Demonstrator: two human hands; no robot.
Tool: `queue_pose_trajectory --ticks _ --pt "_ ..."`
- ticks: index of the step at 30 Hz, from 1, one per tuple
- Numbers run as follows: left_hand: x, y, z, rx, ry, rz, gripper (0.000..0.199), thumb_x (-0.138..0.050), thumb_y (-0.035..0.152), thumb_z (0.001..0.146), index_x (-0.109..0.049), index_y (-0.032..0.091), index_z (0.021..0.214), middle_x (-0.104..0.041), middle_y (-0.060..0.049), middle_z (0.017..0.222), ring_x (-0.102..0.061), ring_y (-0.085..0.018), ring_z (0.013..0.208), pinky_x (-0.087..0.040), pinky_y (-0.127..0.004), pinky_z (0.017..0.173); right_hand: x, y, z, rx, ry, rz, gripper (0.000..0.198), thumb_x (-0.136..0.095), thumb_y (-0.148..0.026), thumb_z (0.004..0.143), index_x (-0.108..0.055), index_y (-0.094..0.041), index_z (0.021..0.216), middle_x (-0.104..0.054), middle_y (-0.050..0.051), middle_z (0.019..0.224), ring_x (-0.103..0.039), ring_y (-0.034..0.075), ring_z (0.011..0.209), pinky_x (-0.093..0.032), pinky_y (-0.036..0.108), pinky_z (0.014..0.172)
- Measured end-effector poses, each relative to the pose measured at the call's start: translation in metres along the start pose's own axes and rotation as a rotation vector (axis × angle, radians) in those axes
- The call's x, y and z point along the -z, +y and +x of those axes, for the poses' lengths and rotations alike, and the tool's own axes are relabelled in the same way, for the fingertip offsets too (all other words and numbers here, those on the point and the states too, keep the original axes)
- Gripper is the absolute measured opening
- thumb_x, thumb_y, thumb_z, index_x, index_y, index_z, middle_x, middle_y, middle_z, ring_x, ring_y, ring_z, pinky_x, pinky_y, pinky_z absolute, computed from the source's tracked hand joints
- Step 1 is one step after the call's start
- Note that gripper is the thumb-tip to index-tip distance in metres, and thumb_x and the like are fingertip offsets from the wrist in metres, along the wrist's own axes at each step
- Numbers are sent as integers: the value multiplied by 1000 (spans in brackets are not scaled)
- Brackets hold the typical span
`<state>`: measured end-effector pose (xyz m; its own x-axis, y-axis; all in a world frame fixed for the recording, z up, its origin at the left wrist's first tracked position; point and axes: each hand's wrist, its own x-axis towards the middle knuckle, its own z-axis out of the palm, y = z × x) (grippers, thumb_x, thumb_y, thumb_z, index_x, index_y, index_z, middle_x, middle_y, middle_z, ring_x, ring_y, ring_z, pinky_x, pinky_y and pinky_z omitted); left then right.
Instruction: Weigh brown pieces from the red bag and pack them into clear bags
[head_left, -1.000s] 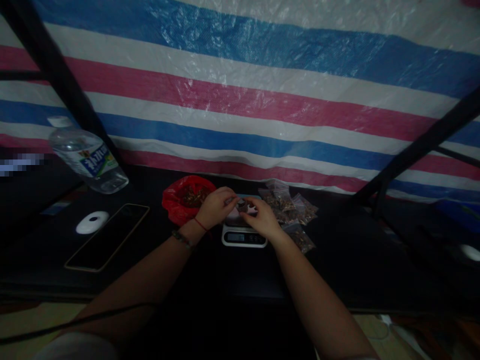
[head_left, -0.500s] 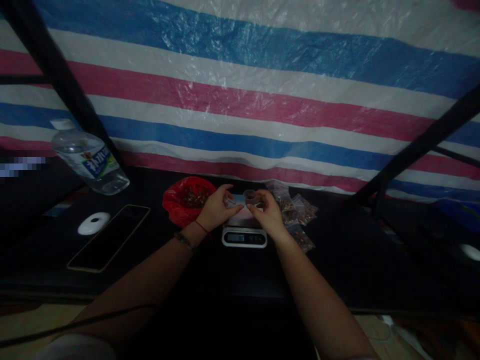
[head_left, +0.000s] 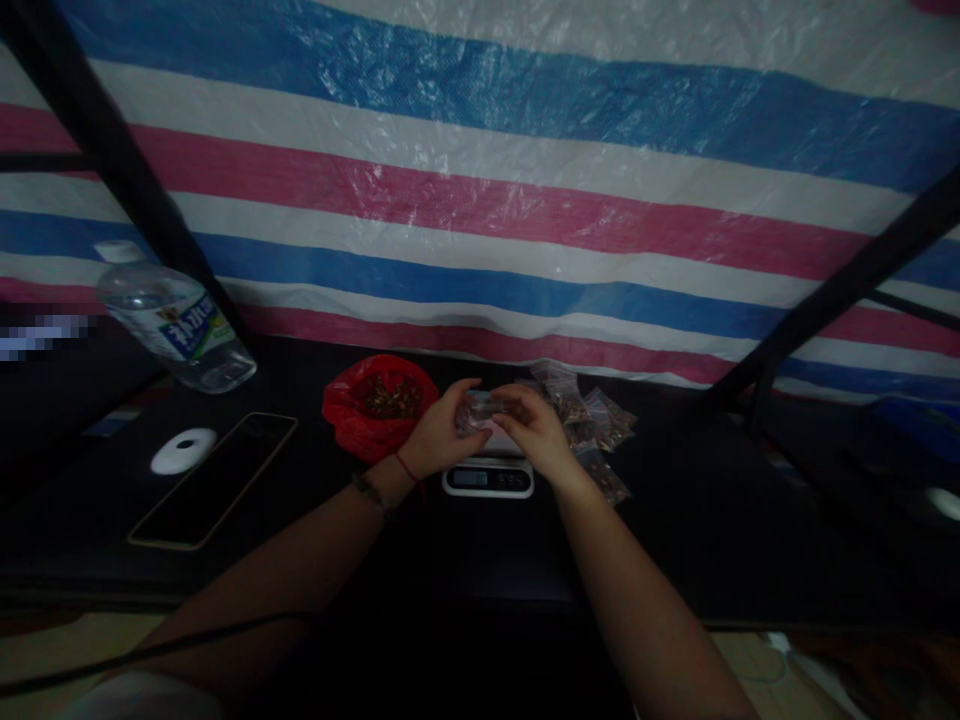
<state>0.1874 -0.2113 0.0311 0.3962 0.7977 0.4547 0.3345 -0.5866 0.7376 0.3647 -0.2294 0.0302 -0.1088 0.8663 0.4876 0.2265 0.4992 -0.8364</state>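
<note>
My left hand point(head_left: 441, 432) is closed on a small clear plastic bag point(head_left: 472, 413), its thumb and fingers curved around it. In my right hand point(head_left: 541, 432) is a small clear cup point(head_left: 501, 404), tipped on its side with its mouth toward the bag. What the cup or bag contains is too dim to make out. Both hands are above a kitchen scale point(head_left: 487, 479), whose display faces me. Left of my left hand sits a red plastic bag point(head_left: 349, 425) of small brown pieces. Several filled zip bags point(head_left: 606, 420) lie right of my right hand.
On the left of the black table point(head_left: 697, 520) are a phone point(head_left: 214, 480), a white round object point(head_left: 183, 451) and a large clear bottle point(head_left: 176, 320). A striped plastic sheet point(head_left: 480, 210) hangs behind, with dark slanted posts point(head_left: 817, 290) at both sides.
The right hand has tipped the cup from upright toward the left. My left hand has shifted slightly right, bringing the plastic bag against or close to the cup.
</note>
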Motion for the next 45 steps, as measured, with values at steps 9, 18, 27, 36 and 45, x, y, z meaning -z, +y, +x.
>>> queue_pose_trajectory --ticks 9,18,27,36,45 --pt "-4 -1 -1 -44 15 -70 76 -66 30 72 -31 15 137 -58 -11 113 -60 -24 99 -50 -38 87 2 -29 -5 144 -35 -236 39 -54 -20 87 -58 -33 124 -60 4 126 -54 21 118 -48 41 96" --pt "-7 -6 -3 -67 45 -117 73 -64 30 74 -31 15 137 -56 -12 114 -59 -24 99 -50 -39 86 2 -20 -5 101 -27 -111 52 -59 -18 81 -50 -32 131 -54 7 121 -56 20 108 -55 33 83" --pt "-2 -8 0 -70 6 -101 72 -59 22 71 -30 17 137 -56 -3 92 -56 -15 74 -48 -29 68 1 -12 -3 102 -124 -323 54 -58 -8 68 -54 -24 119 -56 6 105 -56 20 95 -51 37 84" --pt "-3 -16 -1 -91 101 -59 76 -66 29 74 -27 16 138 -55 -2 91 -53 -13 71 -48 -27 66 3 25 2 -49 36 -631 38 -65 -20 71 -61 -19 109 -63 9 100 -56 26 99 -43 44 93" --pt "-1 -10 -2 -134 104 18 77 -64 25 72 -27 17 139 -54 -2 91 -54 -13 72 -49 -28 68 4 -1 -2 65 114 -517 29 -56 -22 80 -62 -21 109 -63 6 90 -58 21 84 -48 37 79"
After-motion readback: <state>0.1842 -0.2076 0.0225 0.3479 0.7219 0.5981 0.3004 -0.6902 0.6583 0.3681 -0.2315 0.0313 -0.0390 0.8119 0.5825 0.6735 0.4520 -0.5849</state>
